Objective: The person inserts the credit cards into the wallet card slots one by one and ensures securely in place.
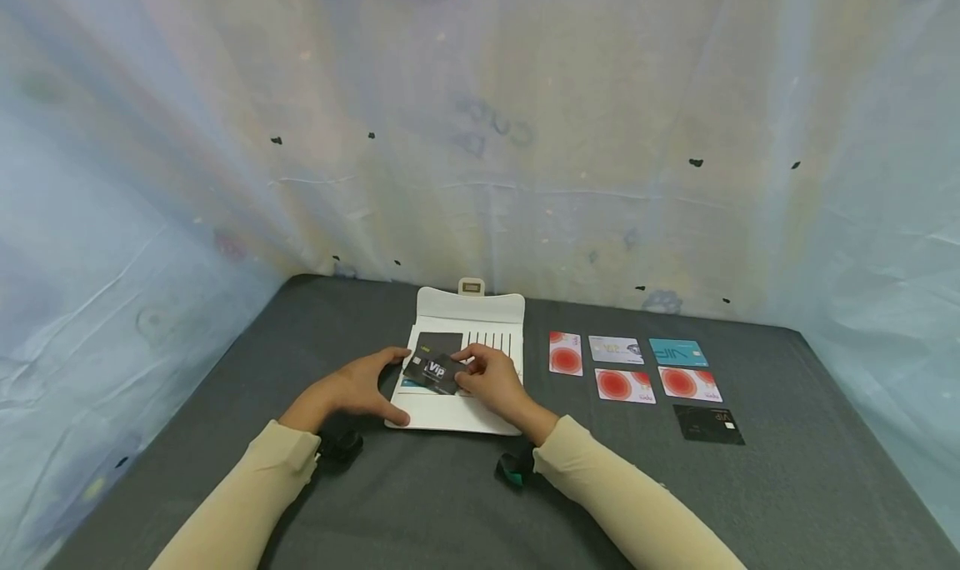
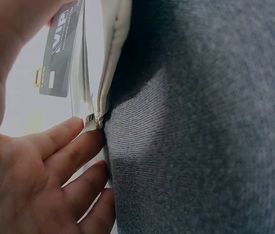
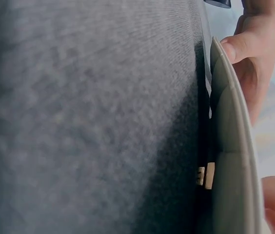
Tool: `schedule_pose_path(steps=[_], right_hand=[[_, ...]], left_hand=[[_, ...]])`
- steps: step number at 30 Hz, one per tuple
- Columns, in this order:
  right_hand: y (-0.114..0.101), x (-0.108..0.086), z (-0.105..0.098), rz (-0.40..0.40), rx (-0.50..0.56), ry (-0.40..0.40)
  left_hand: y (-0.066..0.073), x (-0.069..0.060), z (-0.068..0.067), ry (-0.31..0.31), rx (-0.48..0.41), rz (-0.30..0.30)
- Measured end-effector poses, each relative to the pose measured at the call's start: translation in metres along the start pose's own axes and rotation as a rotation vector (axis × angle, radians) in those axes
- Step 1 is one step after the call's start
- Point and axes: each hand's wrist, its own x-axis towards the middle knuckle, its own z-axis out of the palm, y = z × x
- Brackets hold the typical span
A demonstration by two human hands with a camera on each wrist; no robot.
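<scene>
An unfolded white wallet (image 1: 450, 417) lies on the dark cloth, its flap pointing away. Over its left half, my right hand (image 1: 498, 384) pinches a dark VIP card (image 1: 433, 370) by its right edge; the card is tilted above the slots. My left hand (image 1: 362, 388) is spread along the wallet's left side, thumb on the near corner and fingertips at the left edge. In the left wrist view the fingers of the left hand (image 2: 54, 180) touch the wallet's edge (image 2: 114, 53), near the VIP card (image 2: 62, 48). The right wrist view shows the wallet's edge (image 3: 240, 122) and the left thumb (image 3: 240, 47).
Right of the wallet, several cards lie apart on the cloth: red-and-white ones (image 1: 565, 353), a silver one (image 1: 616, 350), a teal one (image 1: 678, 352) and a black one (image 1: 708, 424). A pale patterned curtain (image 1: 480, 137) hangs behind the table (image 1: 600, 503).
</scene>
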Motion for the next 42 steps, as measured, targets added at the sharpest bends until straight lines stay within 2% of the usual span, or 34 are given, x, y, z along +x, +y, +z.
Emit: schedule_pose_path(steps=[10, 18, 35, 42], right_hand=[[-0.0017, 0.0036, 0.0008, -0.039, -0.055, -0.032], [-0.0025, 0.0048, 0.0014, -0.034, -0.098, -0.075], [-0.0037, 0.0047, 0.0021, -0.022, -0.112, -0.099], [-0.0055, 0.0034, 0.0001, -0.073, -0.092, -0.105]], left_hand=[[0.0012, -0.0004, 0.0002, -0.007, 0.009, -0.003], [0.0014, -0.0009, 0.0003, -0.013, -0.002, 0.003], [0.0026, -0.0013, -0.0016, -0.017, -0.006, 0.011], [0.0027, -0.0016, -0.0023, -0.013, -0.007, 0.02]])
